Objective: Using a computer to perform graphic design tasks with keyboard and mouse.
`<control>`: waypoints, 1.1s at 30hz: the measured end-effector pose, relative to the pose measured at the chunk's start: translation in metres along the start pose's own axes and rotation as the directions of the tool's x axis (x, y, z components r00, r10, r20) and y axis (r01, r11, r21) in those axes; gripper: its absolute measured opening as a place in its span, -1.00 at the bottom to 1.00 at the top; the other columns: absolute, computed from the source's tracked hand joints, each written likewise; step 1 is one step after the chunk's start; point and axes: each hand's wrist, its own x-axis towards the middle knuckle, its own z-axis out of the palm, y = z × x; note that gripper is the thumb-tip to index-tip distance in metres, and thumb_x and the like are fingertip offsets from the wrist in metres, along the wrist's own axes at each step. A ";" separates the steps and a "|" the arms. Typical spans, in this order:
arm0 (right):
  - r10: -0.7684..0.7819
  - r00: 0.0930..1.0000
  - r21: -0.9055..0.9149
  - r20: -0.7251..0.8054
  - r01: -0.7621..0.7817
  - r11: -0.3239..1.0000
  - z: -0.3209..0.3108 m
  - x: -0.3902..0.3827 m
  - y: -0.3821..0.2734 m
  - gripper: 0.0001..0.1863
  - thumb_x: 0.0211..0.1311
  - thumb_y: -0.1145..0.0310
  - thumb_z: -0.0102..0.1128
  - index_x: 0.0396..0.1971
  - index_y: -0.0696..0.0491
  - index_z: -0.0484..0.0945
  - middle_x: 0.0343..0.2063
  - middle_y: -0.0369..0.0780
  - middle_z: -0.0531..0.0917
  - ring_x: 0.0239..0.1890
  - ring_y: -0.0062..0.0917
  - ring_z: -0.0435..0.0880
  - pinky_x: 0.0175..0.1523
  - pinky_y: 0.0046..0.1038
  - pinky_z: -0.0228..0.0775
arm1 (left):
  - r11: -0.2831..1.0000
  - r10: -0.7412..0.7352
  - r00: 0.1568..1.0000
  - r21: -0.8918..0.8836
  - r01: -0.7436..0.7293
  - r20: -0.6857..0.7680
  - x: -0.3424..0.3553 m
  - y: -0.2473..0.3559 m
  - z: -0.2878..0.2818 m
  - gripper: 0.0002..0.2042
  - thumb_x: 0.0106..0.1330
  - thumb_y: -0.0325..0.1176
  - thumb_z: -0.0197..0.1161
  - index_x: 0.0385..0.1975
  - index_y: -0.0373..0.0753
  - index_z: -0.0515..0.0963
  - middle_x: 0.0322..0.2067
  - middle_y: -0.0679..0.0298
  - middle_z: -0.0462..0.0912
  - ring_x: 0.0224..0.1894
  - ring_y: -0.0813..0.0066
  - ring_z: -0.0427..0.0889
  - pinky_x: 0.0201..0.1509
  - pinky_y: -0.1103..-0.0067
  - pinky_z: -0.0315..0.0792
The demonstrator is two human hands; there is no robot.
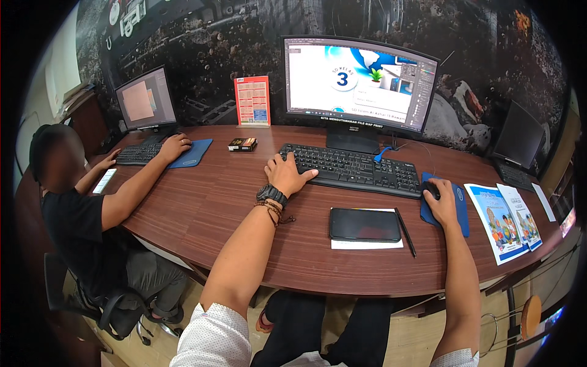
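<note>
My left hand (287, 174) rests on the left end of a black keyboard (361, 168), fingers apart on the keys and thumb toward the bottom row; a dark watch and bead bracelets are on that wrist. My right hand (443, 205) is closed over a black mouse (431, 186) on a blue mousepad (458, 223). Behind the keyboard stands a curved monitor (354, 82) showing a blue and white design. A dark phone (364, 223) lies on white paper between my forearms, with a black stylus (405, 229) beside it.
At left, a seated co-worker (73, 214) works at another monitor (145, 98) and keyboard. A small black box (243, 144) and red standing card (251, 101) are at the middle back. Printed booklets (495, 223) and a dark laptop (518, 137) occupy the right. The desk edge curves below.
</note>
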 end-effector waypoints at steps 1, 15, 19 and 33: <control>0.002 1.000 0.004 0.001 -0.002 1.000 0.000 0.000 -0.001 -0.60 0.16 0.33 0.30 0.01 0.09 0.58 -0.01 -0.08 0.52 0.09 -0.14 0.53 0.19 -0.24 0.38 | 1.000 0.000 1.000 0.000 0.000 0.001 0.000 0.000 0.000 -0.05 0.08 0.33 0.35 0.28 -0.39 0.35 0.20 -0.27 0.32 0.28 -0.23 0.25 0.39 0.08 0.09; 0.013 1.000 -0.001 -0.005 -0.013 1.000 0.000 0.000 -0.001 -0.64 0.14 0.34 0.31 -0.04 0.09 0.61 0.00 -0.08 0.51 0.08 -0.14 0.54 0.19 -0.24 0.38 | 1.000 -0.001 1.000 0.006 0.001 -0.008 0.000 0.000 0.000 -0.08 0.08 0.31 0.35 0.25 -0.38 0.39 0.17 -0.24 0.35 0.25 -0.22 0.28 0.37 0.11 0.14; 0.003 1.000 -0.020 -0.013 -0.003 1.000 0.001 0.000 0.001 -0.64 0.14 0.33 0.31 -0.05 0.09 0.61 -0.01 -0.06 0.51 0.07 -0.12 0.53 0.18 -0.23 0.39 | 1.000 0.002 1.000 0.012 -0.002 -0.014 0.002 -0.002 0.002 -0.08 0.08 0.32 0.35 0.25 -0.38 0.39 0.17 -0.23 0.35 0.25 -0.21 0.28 0.37 0.11 0.14; 0.027 0.999 -0.018 -0.034 -0.028 0.999 0.001 -0.001 0.000 -0.64 0.12 0.32 0.31 -0.06 0.08 0.62 -0.02 -0.06 0.52 0.06 -0.12 0.54 0.16 -0.23 0.41 | 0.999 -0.039 0.999 -0.005 0.039 0.001 0.001 0.001 -0.002 -0.03 0.01 0.34 0.40 0.17 -0.48 0.39 0.18 -0.21 0.35 0.26 -0.16 0.29 0.35 0.09 0.17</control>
